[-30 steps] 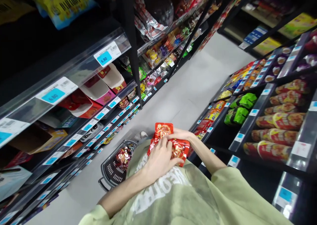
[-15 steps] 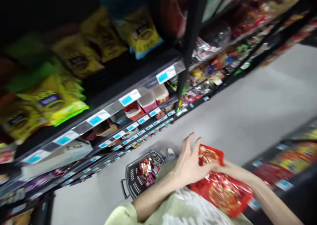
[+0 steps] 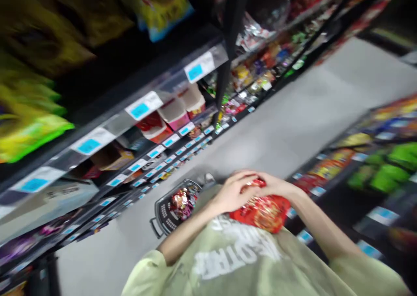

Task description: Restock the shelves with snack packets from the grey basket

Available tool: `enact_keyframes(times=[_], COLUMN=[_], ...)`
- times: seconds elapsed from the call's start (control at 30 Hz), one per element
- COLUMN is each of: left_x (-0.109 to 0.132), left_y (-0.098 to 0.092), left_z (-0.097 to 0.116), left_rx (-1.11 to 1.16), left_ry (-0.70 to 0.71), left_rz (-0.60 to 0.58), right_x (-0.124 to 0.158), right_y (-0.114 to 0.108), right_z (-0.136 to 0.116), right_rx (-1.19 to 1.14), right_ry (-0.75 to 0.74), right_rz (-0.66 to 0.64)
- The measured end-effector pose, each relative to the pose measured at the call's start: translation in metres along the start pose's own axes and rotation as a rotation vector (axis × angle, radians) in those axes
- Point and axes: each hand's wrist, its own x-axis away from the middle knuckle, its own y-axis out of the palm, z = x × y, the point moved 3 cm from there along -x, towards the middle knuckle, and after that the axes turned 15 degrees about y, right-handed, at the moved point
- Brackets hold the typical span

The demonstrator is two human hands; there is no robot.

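Against the front of my shirt [image 3: 241, 254], both hands are closed around shiny red plastic packaging with gold printing, a snack packet [image 3: 263, 213]. My left hand [image 3: 232, 192] lies over its left side, fingers curved across the top. From the other side my right hand [image 3: 275, 185] wraps its upper right, and the fingertips of both hands meet or overlap. A bit of red shows between the hands; I cannot tell whether it is the same packet or a second one. Left of my body a dark shopping basket [image 3: 167, 217] holds several shiny red and purple packets.
A tall black shelf [image 3: 140, 85] with yellow snack bags [image 3: 163, 4], open cartons [image 3: 172, 111] and blue-and-white price tags runs along the left. Grey aisle floor [image 3: 276, 113] stretches away. Lower right, another shelf holds green bags [image 3: 387, 178] and red-and-yellow packs [image 3: 329, 167].
My hands have come closer together over the red packet, and it sits nearer my chest. The view has shifted, showing more of my shirt and the right-hand shelf.
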Motion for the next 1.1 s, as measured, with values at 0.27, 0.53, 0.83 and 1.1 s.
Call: enact_keyframes(times=[0.27, 0.53, 0.83, 1.1], left_x=[-0.005, 0.028, 0.014, 0.020], left_y=[-0.012, -0.025, 0.012, 0.018], left_z=[-0.008, 0.027, 0.032, 0.030], left_rx=[0.325, 0.012, -0.077, -0.088], left_ry=[-0.149, -0.442, -0.541, -0.427], left_rz=[0.132, 0.080, 0.087, 0.081], right_x=[0.007, 0.018, 0.023, 0.030], right_y=[0.001, 0.006, 0.007, 0.011], right_z=[-0.021, -0.032, -0.032, -0.021], right_rx=[0.055, -0.027, -0.075, -0.488], right_ry=[0.057, 0.067, 0.105, 0.158], right_rz=[-0.032, -0.094, -0.008, -0.175])
